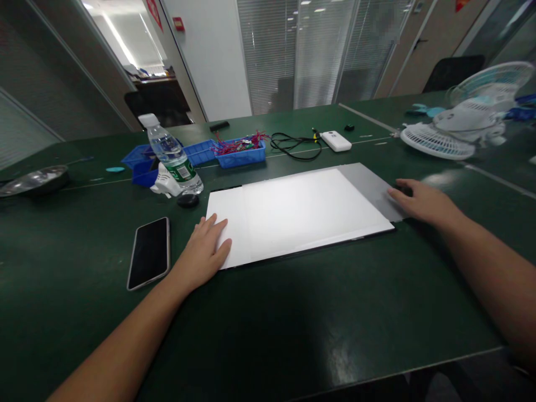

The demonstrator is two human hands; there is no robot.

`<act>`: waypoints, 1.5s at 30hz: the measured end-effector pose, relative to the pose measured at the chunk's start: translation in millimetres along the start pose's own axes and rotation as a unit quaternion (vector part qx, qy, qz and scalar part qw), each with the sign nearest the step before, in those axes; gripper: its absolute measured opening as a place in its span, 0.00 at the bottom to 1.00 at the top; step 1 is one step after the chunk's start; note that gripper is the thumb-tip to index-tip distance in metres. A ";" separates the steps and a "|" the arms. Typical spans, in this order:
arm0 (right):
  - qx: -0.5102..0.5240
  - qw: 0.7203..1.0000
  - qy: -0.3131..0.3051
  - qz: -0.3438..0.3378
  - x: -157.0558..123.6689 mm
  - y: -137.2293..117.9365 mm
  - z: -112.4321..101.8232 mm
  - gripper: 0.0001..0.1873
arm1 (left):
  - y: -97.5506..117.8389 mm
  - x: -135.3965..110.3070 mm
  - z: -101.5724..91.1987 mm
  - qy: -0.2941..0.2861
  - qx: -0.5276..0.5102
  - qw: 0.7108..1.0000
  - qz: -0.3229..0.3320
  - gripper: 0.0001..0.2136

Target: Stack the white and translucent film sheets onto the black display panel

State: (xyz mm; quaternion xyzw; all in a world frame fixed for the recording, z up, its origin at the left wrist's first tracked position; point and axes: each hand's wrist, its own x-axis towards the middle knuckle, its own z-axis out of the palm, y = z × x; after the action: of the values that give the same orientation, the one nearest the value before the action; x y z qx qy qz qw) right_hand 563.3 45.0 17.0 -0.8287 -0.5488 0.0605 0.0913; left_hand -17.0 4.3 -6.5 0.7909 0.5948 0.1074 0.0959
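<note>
A wide white sheet or panel (301, 212) lies flat on the green table, with a dark strip showing along its near edge. On its right side is a grey, seemingly translucent section (371, 187). My left hand (207, 248) rests on the panel's left edge, fingers spread and nothing held. At the grey section's right edge is my right hand (422, 202), its thumb and fingers curled around a small black object (405, 190) whose kind I cannot make out. Left of my left hand lies a phone (149, 253) with a dark screen.
Behind the panel stand a water bottle (173, 156), a black mouse-like item (188, 200) and a blue bin (242, 161) of red wires. A black cable (293, 146) and a white box (335, 141) lie farther back. A fan (473, 117) lies at right.
</note>
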 end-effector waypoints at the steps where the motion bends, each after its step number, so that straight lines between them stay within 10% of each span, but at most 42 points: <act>1: 0.006 1.000 -0.003 -0.002 -0.4 -1.1 1.2 0.41 | 0.0 0.0 -0.1 0.000 -0.001 1.000 -0.001 0.36; 23: 0.013 0.983 0.029 -0.180 -14.8 -29.2 31.7 0.42 | -0.2 0.0 -0.2 0.016 -0.022 1.000 -0.001 0.37; 45: 0.060 0.978 0.030 -0.195 -42.9 -60.4 25.6 0.37 | -6.0 -1.2 -1.6 0.017 -0.040 0.999 0.006 0.32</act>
State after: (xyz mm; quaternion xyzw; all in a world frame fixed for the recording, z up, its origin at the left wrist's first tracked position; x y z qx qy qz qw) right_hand 487.1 30.7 5.2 -0.7002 -0.6922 0.0498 0.1677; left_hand -23.3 4.8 -6.7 0.7880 0.5867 0.1453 0.1171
